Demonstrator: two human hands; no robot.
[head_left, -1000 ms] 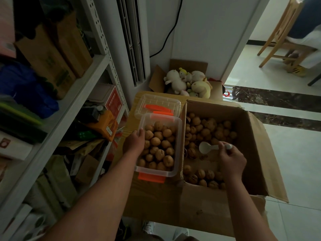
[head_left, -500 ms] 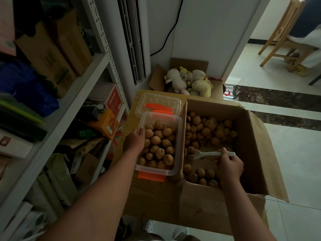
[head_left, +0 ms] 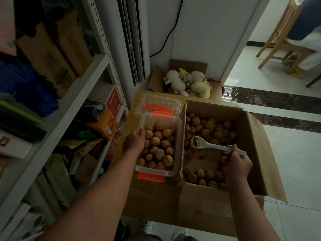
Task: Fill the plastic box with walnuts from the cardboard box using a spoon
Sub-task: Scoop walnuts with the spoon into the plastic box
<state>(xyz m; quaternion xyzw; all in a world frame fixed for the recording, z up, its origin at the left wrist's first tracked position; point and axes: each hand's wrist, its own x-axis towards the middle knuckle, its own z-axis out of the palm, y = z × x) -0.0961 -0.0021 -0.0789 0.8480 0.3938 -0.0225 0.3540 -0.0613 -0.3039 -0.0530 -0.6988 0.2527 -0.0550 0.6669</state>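
Walnuts [head_left: 155, 140] nearly fill the plastic box [head_left: 156, 172]; left hand [head_left: 133, 143] fingers clasp its left rim, right hand [head_left: 238, 164] fingers grip the spoon [head_left: 213, 146] above the cardboard box [head_left: 251, 145].

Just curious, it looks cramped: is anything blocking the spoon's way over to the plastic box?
Only the cardboard box's left wall stands between the spoon and the plastic box, whose top is open.

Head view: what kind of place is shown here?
Likely a storage corner of a home: a shelf rack crowded with boxes, a carton of plush toys, and a wooden chair on the tiled floor beyond.
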